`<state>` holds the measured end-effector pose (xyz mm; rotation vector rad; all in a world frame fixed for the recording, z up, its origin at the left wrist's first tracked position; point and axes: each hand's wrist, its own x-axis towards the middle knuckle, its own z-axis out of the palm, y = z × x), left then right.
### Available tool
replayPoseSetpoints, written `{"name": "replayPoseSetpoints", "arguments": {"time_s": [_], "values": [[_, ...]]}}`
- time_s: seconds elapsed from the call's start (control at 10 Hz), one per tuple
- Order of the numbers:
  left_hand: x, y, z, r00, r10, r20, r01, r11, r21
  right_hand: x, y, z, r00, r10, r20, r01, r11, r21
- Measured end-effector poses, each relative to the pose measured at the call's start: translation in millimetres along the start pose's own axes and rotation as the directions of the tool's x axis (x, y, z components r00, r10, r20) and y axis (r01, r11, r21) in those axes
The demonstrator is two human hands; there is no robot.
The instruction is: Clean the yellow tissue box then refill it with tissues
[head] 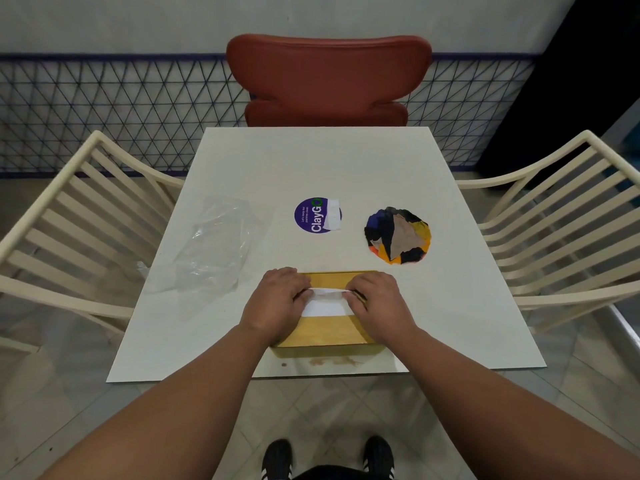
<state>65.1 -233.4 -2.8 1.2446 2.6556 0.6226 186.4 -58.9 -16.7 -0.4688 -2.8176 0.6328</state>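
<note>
Both of our hands are working on the box [325, 332], which is lying near the table's [311, 161] front edge, just ahead of us; our left hand [277, 301] is curling over the box's left part and pinching one end of the tissue [323, 303], while our right hand [377, 306] is pinching the other end, so the white sheet is stretching between our fingertips over the slot. We are seeing a brown stain [332, 361] lying on the table between the box and the front edge. Left of the box, a crumpled bag [214, 244] of clear plastic is reaching close to the table's left edge; beyond the box, a round sticker [317, 215] is sitting mid-table, and a multicoloured rag [397, 234] is lying to its right, well apart from the right edge. Far half of the table is staying bare. Slatted chairs [79, 220] are flanking both sides; a red chair [327, 81] is standing at the far edge.
</note>
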Motion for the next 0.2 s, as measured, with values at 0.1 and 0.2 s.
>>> {"name": "replayPoseSetpoints", "arguments": {"time_s": [0.1,0.2], "values": [[1.0,-4.7,-2.7,0.998,0.03,0.056,-0.031,1.0,0.007,-1.6,-1.1,-6.3,0.999,0.0,0.035,-0.001,1.0,0.02],[10.0,-3.1,-16.5,0.994,0.052,0.095,-0.051,0.999,-0.02,4.8,-2.8,-16.4,0.999,0.017,0.048,-0.02,0.998,0.065]]}}
